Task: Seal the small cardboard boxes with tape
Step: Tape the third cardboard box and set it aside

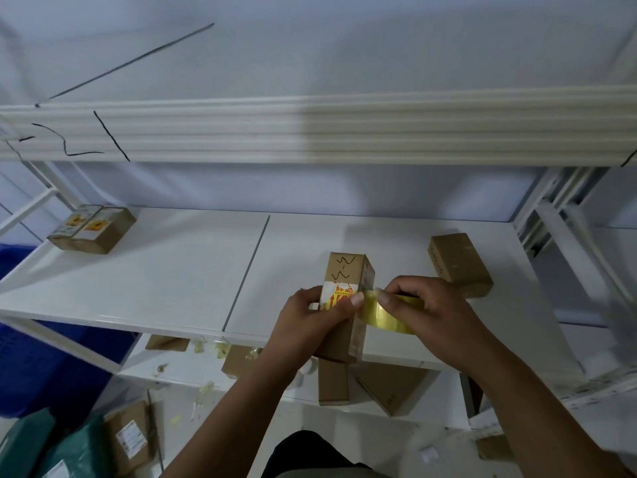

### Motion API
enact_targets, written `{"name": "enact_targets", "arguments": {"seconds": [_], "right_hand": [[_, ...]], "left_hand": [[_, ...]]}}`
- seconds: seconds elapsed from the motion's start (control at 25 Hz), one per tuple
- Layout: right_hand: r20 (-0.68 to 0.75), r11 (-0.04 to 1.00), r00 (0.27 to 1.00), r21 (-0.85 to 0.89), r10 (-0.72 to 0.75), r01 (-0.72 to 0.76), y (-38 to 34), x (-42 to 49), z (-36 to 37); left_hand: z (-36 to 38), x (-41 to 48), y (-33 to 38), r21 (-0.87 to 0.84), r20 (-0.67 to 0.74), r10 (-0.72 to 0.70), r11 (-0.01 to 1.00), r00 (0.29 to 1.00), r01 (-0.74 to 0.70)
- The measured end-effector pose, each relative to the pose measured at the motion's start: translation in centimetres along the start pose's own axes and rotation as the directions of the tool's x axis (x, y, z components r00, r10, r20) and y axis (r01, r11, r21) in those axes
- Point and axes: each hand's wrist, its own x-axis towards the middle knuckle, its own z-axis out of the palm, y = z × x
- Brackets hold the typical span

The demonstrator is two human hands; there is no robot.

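Two hands tape one small box [346, 270] over the shelf [172, 270] edge.
The left hand [310, 315] grips the box to steady it, thumb at the tape end; the right hand [424, 305] pinches the yellowish tape [382, 313] taut, its roll mostly hidden. Farther right lies another box [460, 263]; its seal I cannot make out.

The small box [347, 270] is matt brown cardboard, its label [339, 294] smoother printed paper. The tape roll [387, 316] is glossy, translucent yellowish plastic (it catches the light). The shelf board [155, 270] looks smooth and white.
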Motion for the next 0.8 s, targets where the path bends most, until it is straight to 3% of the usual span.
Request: {"name": "enact_targets", "arguments": {"seconds": [0.24,0.48,0.6,0.8], "right_hand": [[0.135,0.999,0.991,0.041,-0.01,0.005,0.8,-0.7,-1.6],[0.009,0.996,1.0,-0.083,0.025,-0.024,1.9,0.2,-0.7],[-0.014,0.968,0.997,-0.237,0.082,-0.083,2.9,1.4,-0.5],[0.033,0.985,0.995,-0.148,0.096,-0.09,3.4,1.7,0.9]], "left_hand": [[0.1,-0.5,-2.5,-0.091,-0.14,0.024,0.995,0.99,-0.037],[0.2,-0.4,-3.8,-0.144,-0.239,0.051,0.986,0.97,-0.088],[-0.1,-0.4,-4.3,-0.141,-0.229,0.05,0.986,0.972,-0.084],[-1.5,-0.1,-4.2,-0.134,-0.168,0.011,0.99,0.986,-0.034]]}}
